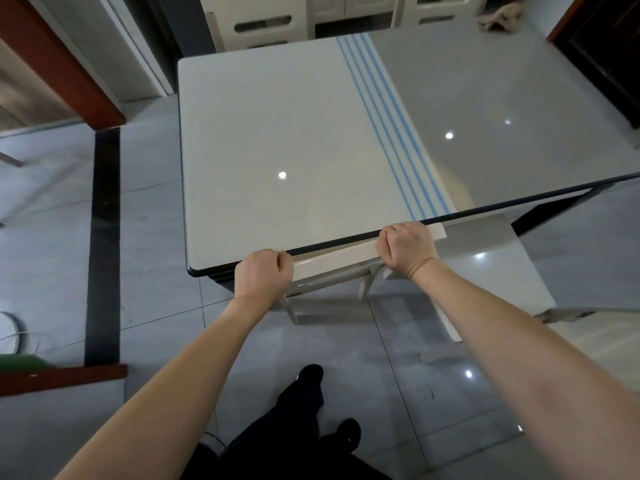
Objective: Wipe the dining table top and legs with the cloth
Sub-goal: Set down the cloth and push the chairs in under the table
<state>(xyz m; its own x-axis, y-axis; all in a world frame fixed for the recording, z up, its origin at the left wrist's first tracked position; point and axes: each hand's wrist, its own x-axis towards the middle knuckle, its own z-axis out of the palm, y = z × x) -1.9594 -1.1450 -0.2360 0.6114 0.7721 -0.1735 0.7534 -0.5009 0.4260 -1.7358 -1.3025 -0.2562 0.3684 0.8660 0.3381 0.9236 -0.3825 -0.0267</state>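
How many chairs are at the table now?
3. Near chair, gripped by left hand and right hand; far-left chair and far-right chair across the table. More may be hidden.

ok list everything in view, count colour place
dining table: one, white and grey top with blue stripes, centre
cloth: one, beige, far right of the table top
near chair: one, cream, tucked under the near edge
far chairs: two, cream, behind the table
floor: one, grey tiles, black band on the left
left hand: one, grips the near chair's top rail
right hand: one, grips the same rail
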